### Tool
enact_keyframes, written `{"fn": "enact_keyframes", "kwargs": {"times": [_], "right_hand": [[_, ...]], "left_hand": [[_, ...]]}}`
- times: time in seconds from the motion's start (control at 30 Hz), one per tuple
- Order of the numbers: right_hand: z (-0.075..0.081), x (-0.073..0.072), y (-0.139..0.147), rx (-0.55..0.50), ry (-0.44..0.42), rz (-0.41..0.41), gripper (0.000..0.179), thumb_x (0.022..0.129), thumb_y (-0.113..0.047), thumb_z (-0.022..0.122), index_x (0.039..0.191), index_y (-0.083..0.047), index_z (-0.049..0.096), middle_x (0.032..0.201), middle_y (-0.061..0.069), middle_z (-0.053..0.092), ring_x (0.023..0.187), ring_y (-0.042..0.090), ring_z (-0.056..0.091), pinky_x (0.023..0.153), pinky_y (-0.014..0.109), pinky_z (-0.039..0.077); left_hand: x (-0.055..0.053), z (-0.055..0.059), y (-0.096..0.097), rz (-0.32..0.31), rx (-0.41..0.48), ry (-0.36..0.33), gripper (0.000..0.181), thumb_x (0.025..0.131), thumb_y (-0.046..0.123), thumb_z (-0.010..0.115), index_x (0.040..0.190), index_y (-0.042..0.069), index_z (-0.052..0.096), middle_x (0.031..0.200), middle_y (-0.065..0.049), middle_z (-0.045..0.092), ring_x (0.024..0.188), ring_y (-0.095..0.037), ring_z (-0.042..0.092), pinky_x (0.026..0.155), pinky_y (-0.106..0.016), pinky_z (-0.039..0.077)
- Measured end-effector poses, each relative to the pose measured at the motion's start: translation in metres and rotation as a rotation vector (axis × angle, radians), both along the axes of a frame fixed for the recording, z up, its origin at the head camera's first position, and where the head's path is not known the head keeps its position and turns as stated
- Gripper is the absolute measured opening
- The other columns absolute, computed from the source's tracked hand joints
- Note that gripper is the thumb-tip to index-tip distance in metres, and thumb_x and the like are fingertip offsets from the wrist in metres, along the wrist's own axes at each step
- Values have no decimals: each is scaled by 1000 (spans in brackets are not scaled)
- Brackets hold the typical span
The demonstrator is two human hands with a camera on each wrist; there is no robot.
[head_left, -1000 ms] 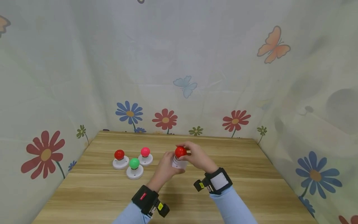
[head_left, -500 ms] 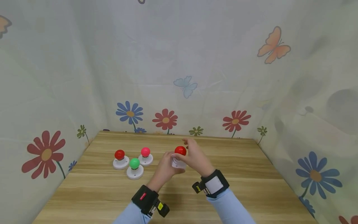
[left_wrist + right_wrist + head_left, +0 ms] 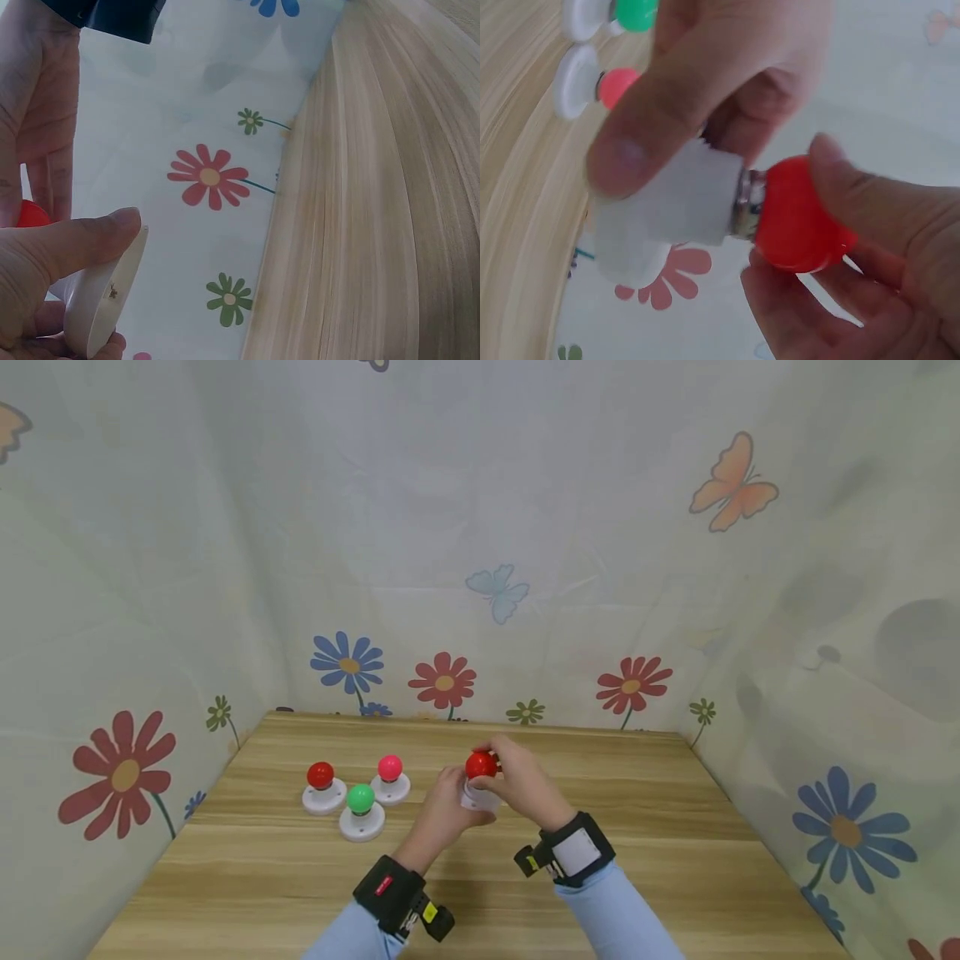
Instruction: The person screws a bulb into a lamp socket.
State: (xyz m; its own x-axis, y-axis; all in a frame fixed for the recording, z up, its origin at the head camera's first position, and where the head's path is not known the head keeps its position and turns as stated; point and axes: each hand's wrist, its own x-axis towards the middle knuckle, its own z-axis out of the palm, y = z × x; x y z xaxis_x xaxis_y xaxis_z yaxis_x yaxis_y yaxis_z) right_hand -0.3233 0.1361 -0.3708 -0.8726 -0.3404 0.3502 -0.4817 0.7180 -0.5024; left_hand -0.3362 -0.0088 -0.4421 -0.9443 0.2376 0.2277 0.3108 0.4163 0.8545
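Observation:
My left hand (image 3: 442, 810) grips a white lamp holder (image 3: 694, 196) above the table, its thumb across the round base, as the left wrist view also shows. A red light bulb (image 3: 799, 217) sits in the holder's socket, part of its metal screw cap showing outside the rim. My right hand (image 3: 525, 783) has thumb and fingers curled around the bulb's red globe. In the right wrist view the thumb lies on one side of the globe and the fingers on the other.
To the left on the wooden table (image 3: 285, 885) stand three white lamp holders with bulbs: a red bulb (image 3: 320, 774), a green bulb (image 3: 361, 797) and a pink bulb (image 3: 390, 767). A flower-printed curtain (image 3: 525, 635) encloses the table's back and sides.
Half a second ago the right fingers were lifted off the bulb and spread; now they are around it again. The left hand and the lamp holder have stayed nearly in place.

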Motion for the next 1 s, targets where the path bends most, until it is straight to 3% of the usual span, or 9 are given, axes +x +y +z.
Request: {"fn": "enact_keyframes", "kwargs": {"times": [0.13,0.4,0.5,0.57,0.77,0.9,1.0], "right_hand": [[1,-2,6,-47,-71,150,47,84,0,71,128,-3,54,124,15,59,112,31,59,97,48,50],[1,-3,12,-71,-140,192,54,87,-2,68,137,-3,47,134,17,54,121,33,54,102,51,45],[1,-2,10,-87,-136,146,62,87,-11,71,141,-3,43,137,19,50,124,37,50,102,54,45],[0,-1,8,-82,-100,67,65,85,-20,74,139,-3,43,135,19,50,119,37,51,98,52,49],[-6,0,-1,40,87,-178,59,77,-41,79,115,-4,55,102,11,58,85,21,55,74,30,58],[-10,1,-4,107,155,-226,54,75,-45,80,104,-6,56,91,6,60,74,16,56,68,26,58],[-10,1,-3,114,158,-209,51,77,-42,80,103,-7,55,92,7,62,74,16,58,69,29,60]], "left_hand": [[0,-2,0,0,-7,14,67,74,16,85,132,9,52,125,-12,56,112,-31,55,96,-52,49],[2,0,0,-20,10,4,67,74,14,84,133,8,51,126,-14,55,113,-32,54,98,-55,47],[2,1,0,-21,5,6,67,74,14,84,132,9,52,126,-13,55,113,-32,54,98,-55,47],[2,1,0,-13,-2,-1,68,73,15,85,132,11,52,126,-13,55,114,-32,54,99,-55,47],[2,1,3,17,1,-31,64,72,14,85,129,15,57,126,-12,55,116,-33,54,97,-53,49],[1,1,4,18,14,-41,61,72,13,85,127,13,59,126,-12,56,116,-33,54,96,-51,50],[2,1,4,13,4,-36,61,72,14,85,127,11,59,126,-12,55,116,-33,54,96,-51,50]]}}
